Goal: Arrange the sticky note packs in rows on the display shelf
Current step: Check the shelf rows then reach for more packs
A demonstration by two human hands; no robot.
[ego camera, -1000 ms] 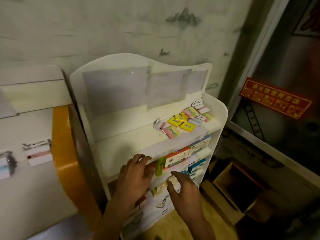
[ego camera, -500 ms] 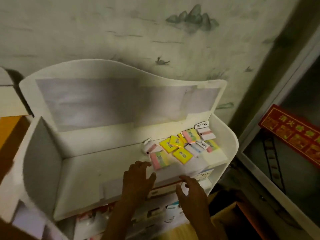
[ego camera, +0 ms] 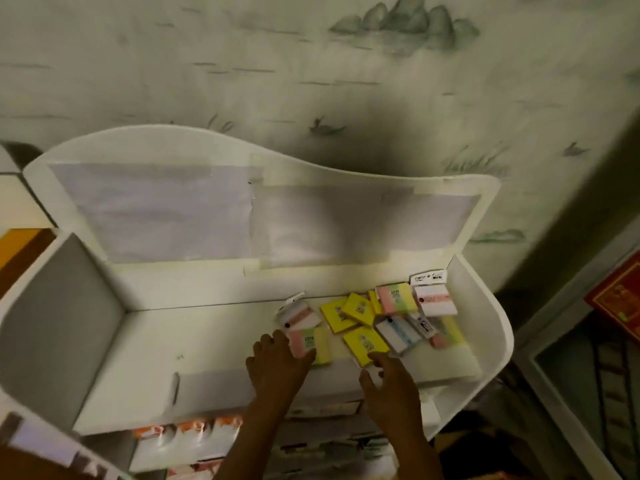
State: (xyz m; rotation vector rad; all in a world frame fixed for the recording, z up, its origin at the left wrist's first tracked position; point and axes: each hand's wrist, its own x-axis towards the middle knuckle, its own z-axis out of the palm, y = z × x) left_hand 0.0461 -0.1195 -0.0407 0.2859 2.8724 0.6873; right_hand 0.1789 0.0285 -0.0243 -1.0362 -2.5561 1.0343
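Several sticky note packs lie in a loose pile on the right half of the white display shelf [ego camera: 207, 341]. Among them are a pink-and-yellow striped pack [ego camera: 311, 344], yellow packs [ego camera: 365, 344] and white packs [ego camera: 436, 301]. My left hand [ego camera: 277, 368] rests flat on the shelf with fingertips touching the striped pack. My right hand [ego camera: 391, 382] reaches toward the front yellow pack, its fingertips at that pack's near edge. Both hands have spread fingers and hold nothing.
The shelf's left half is bare, bounded by a grey side panel [ego camera: 59, 327] and a tall white back panel [ego camera: 242, 220]. Lower shelves hold boxed goods [ego camera: 194, 434]. A painted wall stands behind. A red sign [ego camera: 620, 299] is at the right.
The view has moved up and closer over the top shelf. Both hands have risen from the lower shelves onto the top shelf, reaching the nearest packs.
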